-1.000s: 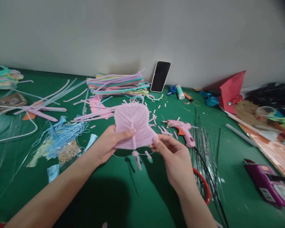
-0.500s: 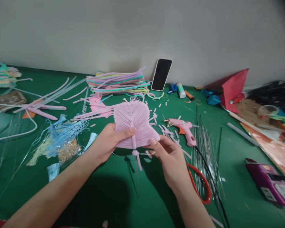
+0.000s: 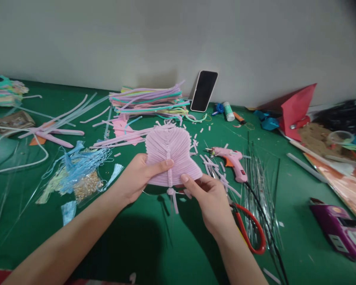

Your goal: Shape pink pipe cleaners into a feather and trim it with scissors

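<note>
Between my hands is a lilac leaf-shaped piece [image 3: 178,148] made of fuzzy pipe cleaners laid side by side along a central rib. My left hand [image 3: 139,174] grips its left side, thumb pressed on the rib. At the lower right edge my right hand [image 3: 206,194] pinches the piece between thumb and fingers; some of those fingers are hidden behind it. A thin wire and a short lilac stub [image 3: 173,200] hang below the rib. Right of my right hand, red-handled pliers or cutters [image 3: 255,233] lie partly hidden by my wrist.
A pink glue gun [image 3: 234,160] lies on the green table beside thin wires [image 3: 259,198]. Behind are a pipe cleaner bundle [image 3: 148,101] and a leaning phone [image 3: 204,91]. Blue tassels [image 3: 80,166] and a bag of gold beads [image 3: 87,186] sit left; a purple power strip [image 3: 338,229], right.
My right hand has slid left along the lower edge of the leaf-shaped piece, its thumb now nearer the rib. More of the red-handled tool shows. My left hand keeps its hold.
</note>
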The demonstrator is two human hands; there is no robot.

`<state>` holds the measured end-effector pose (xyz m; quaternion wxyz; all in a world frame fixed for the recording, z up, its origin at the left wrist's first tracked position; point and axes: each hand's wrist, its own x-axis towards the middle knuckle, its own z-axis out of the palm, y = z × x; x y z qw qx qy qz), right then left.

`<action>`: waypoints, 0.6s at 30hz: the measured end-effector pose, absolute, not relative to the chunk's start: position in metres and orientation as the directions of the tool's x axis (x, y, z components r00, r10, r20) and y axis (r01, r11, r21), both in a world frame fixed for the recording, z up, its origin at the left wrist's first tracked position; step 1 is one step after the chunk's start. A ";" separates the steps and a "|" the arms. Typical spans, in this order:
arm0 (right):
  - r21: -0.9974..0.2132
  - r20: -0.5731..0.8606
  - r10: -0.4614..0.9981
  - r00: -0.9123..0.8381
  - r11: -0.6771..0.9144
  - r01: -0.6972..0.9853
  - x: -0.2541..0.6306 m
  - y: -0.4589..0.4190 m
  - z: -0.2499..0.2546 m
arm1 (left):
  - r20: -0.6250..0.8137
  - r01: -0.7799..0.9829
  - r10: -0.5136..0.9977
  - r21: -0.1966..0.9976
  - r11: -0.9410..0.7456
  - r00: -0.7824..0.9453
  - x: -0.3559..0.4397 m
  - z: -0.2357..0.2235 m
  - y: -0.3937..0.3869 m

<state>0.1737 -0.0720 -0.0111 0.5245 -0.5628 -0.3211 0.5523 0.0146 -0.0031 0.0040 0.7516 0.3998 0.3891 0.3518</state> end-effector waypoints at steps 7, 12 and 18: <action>-0.954 -0.279 0.945 0.170 -0.254 -0.158 0.176 -0.073 -0.012 | -0.313 -0.205 0.847 0.879 0.429 0.430 0.016 0.006 -0.002; -0.940 -0.313 0.941 0.128 -0.288 -0.181 0.173 -0.073 -0.012 | -0.322 -0.218 0.843 0.869 0.443 0.430 0.016 0.006 -0.002; -0.941 -0.313 0.940 0.137 -0.288 -0.177 0.174 -0.074 -0.014 | -0.324 -0.220 0.844 0.868 0.444 0.427 0.014 0.004 -0.001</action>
